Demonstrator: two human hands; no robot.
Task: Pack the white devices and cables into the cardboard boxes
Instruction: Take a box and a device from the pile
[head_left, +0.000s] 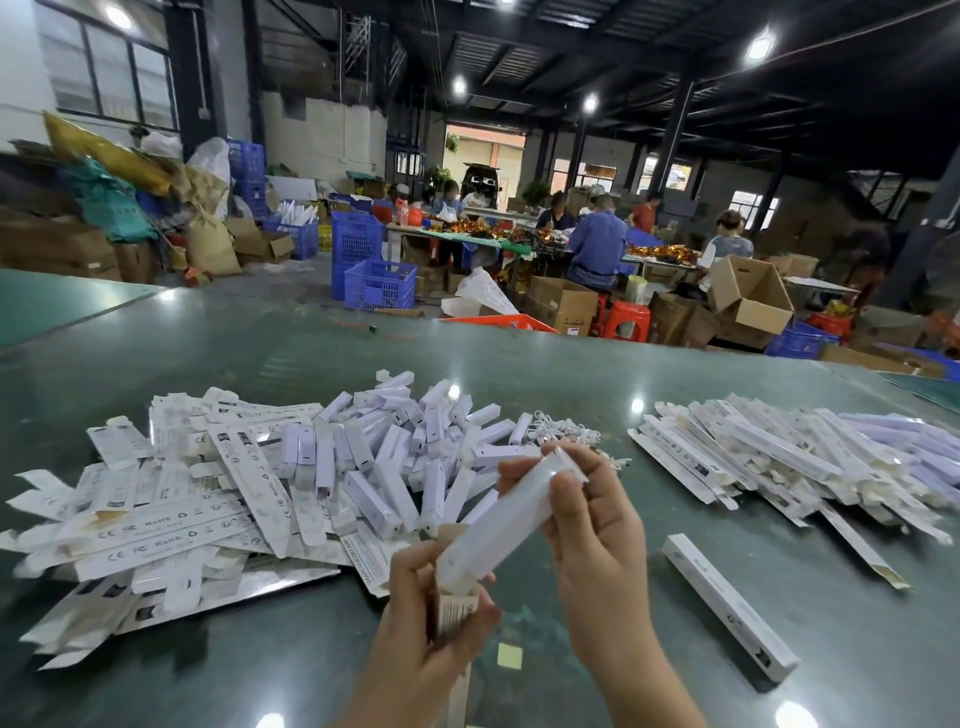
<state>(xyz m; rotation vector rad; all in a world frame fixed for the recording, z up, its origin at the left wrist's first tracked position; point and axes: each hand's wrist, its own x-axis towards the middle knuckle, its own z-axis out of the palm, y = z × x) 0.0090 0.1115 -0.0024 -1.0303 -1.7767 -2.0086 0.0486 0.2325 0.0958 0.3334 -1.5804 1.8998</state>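
Note:
My left hand (431, 618) grips a narrow cardboard box (456, 613) by its open top end. My right hand (587, 525) holds a long white device (506, 522) by its upper end; the lower end sits inside the box mouth. Loose white devices (395, 457) lie heaped at the middle of the green table (675, 649). Flat unfolded boxes (156, 519) are piled to their left. A small bundle of white cables (566, 431) lies behind my right hand. Packed boxes (810, 457) are stacked at the right, and one packed box (730, 605) lies alone near my right wrist.
A small yellow paper scrap (509, 656) lies on the table between my forearms. Beyond the far table edge stand blue crates (379, 283), brown cartons (748, 299) and red stools (626, 319). Several people (597, 244) work at another table in the background.

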